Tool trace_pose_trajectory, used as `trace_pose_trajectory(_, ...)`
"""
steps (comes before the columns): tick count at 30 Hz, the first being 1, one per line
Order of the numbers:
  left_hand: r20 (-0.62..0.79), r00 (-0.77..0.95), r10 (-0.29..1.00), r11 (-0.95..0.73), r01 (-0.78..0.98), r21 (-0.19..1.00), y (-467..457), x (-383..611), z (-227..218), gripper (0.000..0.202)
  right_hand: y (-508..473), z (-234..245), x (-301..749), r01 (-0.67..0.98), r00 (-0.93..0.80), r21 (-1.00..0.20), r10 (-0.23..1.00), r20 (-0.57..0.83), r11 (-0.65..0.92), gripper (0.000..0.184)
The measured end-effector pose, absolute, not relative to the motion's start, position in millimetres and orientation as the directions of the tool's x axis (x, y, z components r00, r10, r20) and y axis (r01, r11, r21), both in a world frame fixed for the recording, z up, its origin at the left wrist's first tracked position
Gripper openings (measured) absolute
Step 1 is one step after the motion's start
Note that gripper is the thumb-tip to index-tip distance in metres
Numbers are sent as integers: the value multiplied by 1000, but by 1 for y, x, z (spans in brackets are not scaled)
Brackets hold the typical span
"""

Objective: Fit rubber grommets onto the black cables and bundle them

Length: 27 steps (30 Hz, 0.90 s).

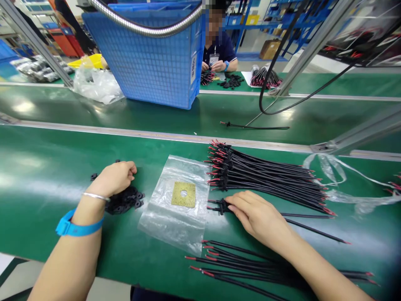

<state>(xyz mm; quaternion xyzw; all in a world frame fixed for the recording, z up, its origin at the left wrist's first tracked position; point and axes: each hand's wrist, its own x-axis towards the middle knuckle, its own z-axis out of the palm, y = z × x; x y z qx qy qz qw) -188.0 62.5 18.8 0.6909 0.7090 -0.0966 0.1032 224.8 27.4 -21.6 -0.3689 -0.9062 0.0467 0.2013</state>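
My left hand (114, 179), wearing a blue wrist strap, is over a pile of small black plastic parts (125, 200). Its fingers are curled closed, and what they may hold is hidden. To the right, my right hand (255, 213) pinches a black cable just behind a black plastic fitting (222, 206) near its stripped end. Two cable lengths run out from under that palm. Above it lies a bundle of black cables (266, 177) with red wire ends and black fittings. Below it, more black cables (247, 265) without visible fittings lie partly under my right forearm.
Between my hands a clear plastic bag (163, 213) lies under a yellowish square pad (178, 200) with a hole. Beyond the metal rail are a blue crate (156, 62) and a single cable (257, 127). A co-worker (219, 50) sits opposite. Clear plastic strips (332, 171) lie right.
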Motion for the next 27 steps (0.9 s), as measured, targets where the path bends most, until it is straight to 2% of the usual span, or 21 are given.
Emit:
trace_pose_trajectory(4,-267,-2,964,-11,999,-47,62,-200,22,39,13,-8,226,651,-648,-268,704,291,710,18)
trace_pose_trajectory(8,-345,-30,938,10,998,-59,63,-205,23,33,-7,6,221,576,-768,-422,640,14,700,7)
trace_pose_trajectory(10,-341,-27,940,5,998,-68,64,-202,25,29,-14,7,216,580,-784,-446,616,-79,681,5)
trace_pose_trajectory(13,-301,-54,952,34,997,-70,61,-196,30,24,-15,3,210,608,-770,-413,630,-99,678,11)
trace_pose_trajectory(15,-255,-99,962,96,995,-26,59,-189,35,24,-14,1,208,610,-767,-395,637,-79,687,14)
trace_pose_trajectory(17,-177,-109,978,130,986,109,55,-179,40,22,-12,1,209,610,-759,-407,648,-57,679,14)
trace_pose_trajectory(19,-93,-64,994,96,918,386,50,-164,43,21,-11,1,211,616,-737,-463,674,-55,637,13)
trace_pose_trajectory(20,-68,-33,997,66,830,554,47,-154,42,23,-11,1,212,619,-720,-503,691,-56,604,12)
trace_pose_trajectory(22,-85,45,995,49,526,849,41,-131,38,35,-10,0,213,599,-688,-586,725,-28,546,9)
trace_pose_trajectory(24,-167,126,978,134,235,963,36,-109,31,33,-8,-3,211,554,-658,-645,752,48,526,10)
trace_pose_trajectory(27,-263,231,937,271,-5,963,31,-86,20,32,-2,-4,206,494,-613,-684,773,164,537,12)
